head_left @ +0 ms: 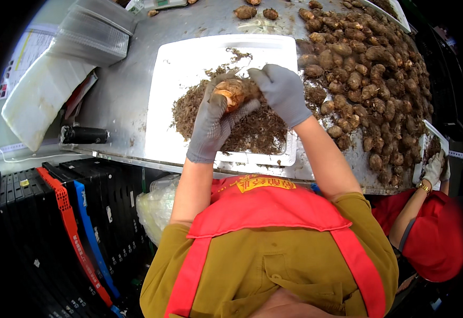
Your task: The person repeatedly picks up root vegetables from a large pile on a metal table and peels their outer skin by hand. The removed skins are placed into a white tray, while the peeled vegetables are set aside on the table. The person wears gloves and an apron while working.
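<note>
In my left hand (213, 124), gloved in grey, is a brown tuber (230, 94) with an orange-tan peeled patch, cradled in bent fingers. My right hand (279, 91), also in a grey glove, is closed just right of the tuber, at its darker fibrous side; what its fingertips grip is unclear. Both hands are over a white plastic tray (168, 63). Loose brown fibrous peelings (258, 135) are spread across the tray beneath them.
The steel table (125, 95) carries many tubers (374, 90) at right, clear plastic containers (91, 34) and a black cylinder (86, 134) at left. Black crates (19, 222) stand below left. At lower right, a co-worker's gloved hand (432, 169) is at another white tray (439, 135).
</note>
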Tool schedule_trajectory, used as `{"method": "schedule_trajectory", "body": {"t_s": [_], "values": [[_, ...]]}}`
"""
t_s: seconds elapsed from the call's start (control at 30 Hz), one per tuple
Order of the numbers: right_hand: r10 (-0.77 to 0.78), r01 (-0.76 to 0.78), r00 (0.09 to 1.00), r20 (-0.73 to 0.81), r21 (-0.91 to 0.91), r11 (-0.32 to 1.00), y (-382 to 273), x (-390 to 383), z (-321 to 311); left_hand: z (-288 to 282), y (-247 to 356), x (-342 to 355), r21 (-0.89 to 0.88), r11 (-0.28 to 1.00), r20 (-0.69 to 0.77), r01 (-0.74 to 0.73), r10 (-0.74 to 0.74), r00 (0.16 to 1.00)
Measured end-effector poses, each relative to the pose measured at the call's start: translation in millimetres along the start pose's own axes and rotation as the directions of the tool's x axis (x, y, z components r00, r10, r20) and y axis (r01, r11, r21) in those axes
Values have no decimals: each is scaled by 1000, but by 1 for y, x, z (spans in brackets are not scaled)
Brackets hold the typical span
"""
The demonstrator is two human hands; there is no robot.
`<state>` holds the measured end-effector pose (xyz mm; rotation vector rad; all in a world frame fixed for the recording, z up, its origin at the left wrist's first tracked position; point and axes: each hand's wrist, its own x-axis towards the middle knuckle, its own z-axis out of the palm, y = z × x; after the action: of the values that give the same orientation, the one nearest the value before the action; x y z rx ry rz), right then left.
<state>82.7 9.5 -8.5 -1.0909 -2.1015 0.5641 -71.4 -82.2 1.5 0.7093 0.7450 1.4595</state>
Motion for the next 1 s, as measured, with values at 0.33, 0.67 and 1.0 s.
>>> {"method": "schedule_trajectory", "body": {"t_s": [0.33, 0.67, 1.0], "values": [[-8, 98, 989, -150, 605, 790, -34, -28, 8, -4, -2, 4, 214, 969, -4, -120, 124, 992], [-91, 69, 996, 15, 540, 839, -25, -2, -16, -2, 8, -2, 450, 886, -15, -111, 132, 991], [228, -199, 974, 4, 505, 840, 24, 11, -8, 2, 6, -6, 165, 977, 31, -137, 133, 991]]}}
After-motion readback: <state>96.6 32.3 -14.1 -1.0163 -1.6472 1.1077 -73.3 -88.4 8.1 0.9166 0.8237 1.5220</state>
